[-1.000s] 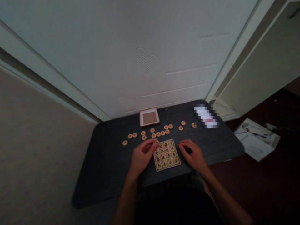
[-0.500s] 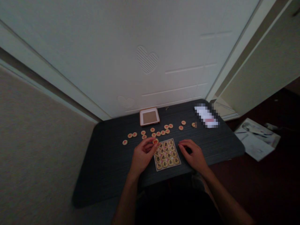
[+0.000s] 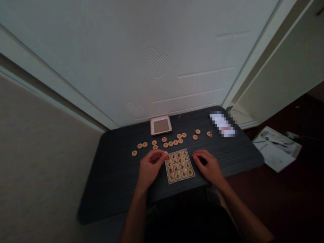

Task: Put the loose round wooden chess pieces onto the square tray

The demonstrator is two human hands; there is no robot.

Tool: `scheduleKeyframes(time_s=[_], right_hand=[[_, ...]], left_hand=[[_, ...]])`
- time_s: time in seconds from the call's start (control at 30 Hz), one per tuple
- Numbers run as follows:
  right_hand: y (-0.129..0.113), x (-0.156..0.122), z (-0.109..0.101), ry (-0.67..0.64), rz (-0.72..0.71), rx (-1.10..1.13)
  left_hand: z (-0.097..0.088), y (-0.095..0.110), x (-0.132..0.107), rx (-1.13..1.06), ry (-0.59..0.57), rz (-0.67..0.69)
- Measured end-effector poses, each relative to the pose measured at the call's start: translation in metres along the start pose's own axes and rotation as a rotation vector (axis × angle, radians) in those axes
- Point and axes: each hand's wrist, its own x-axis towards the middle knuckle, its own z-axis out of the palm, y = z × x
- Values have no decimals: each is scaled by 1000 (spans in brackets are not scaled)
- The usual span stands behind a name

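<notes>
My left hand (image 3: 150, 168) pinches a round wooden Chinese chess piece (image 3: 165, 153) between thumb and fingers, tilted at the upper left corner of a square tray (image 3: 181, 181). Pieces with black characters, such as one chess piece (image 3: 182, 167), fill the tray in rows, lying face up. The corner under my left fingertips is partly hidden. At the tray's right side my right hand (image 3: 209, 167) rests by the edge, its fingers curled in with the thumb close to them. Nothing shows in it.
Several red-marked pieces (image 3: 170, 143) lie scattered on the dark table (image 3: 113, 175) beyond the tray. An orange-rimmed box lid (image 3: 161, 126) stands behind them against a white door (image 3: 113, 60). A blurred-out phone-like object (image 3: 222, 125) lies at the right. A white box (image 3: 278, 148) is beyond the table's right edge.
My left hand has drawn slightly left, and the piece in it has turned from showing its red face to a tilted view. My right hand has stayed in place.
</notes>
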Motion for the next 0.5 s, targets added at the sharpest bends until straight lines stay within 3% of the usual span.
scheduleKeyframes(time_s=[0.33, 0.5], right_hand=[[-2, 1, -1, -8, 0, -16], [-2, 1, -1, -6, -3, -17]], left_hand=[[-2, -6, 3, -91, 7, 12], [-4, -9, 4, -16, 9, 55]])
